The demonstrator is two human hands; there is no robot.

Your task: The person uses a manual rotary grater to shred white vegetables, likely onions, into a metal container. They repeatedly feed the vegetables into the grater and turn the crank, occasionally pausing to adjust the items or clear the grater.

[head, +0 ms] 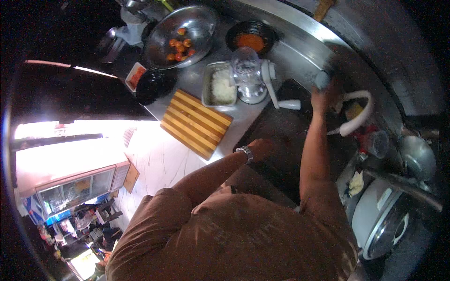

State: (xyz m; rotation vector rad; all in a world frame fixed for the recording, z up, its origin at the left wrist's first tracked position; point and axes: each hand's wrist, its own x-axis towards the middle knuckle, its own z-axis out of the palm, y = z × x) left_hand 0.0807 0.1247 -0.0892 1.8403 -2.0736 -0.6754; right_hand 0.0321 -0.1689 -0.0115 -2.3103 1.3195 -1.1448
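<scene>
My right hand (327, 98), blurred, reaches to the metal ledge at the back and is closed around a small pale blue-grey object (321, 80); its kind is not clear. My left hand (263, 148), with a metal-banded wristwatch (245, 154) at the wrist, is over the near left part of a dark flat panel (277, 130). Its fingers are lost in shadow. Beyond the panel stands a clear plastic rotary grater (248, 75) with a white crank handle (289, 104). Beside it, a metal tray (205, 89) holds white shreds (224, 84).
A striped wooden cutting board (197, 123) lies on the left. Farther back are a steel bowl (202, 24) with several small tomatoes and a black bowl (270, 37) of orange-red sauce. A curved white handle (367, 109) and a glass-lidded pot (386, 224) are on the right.
</scene>
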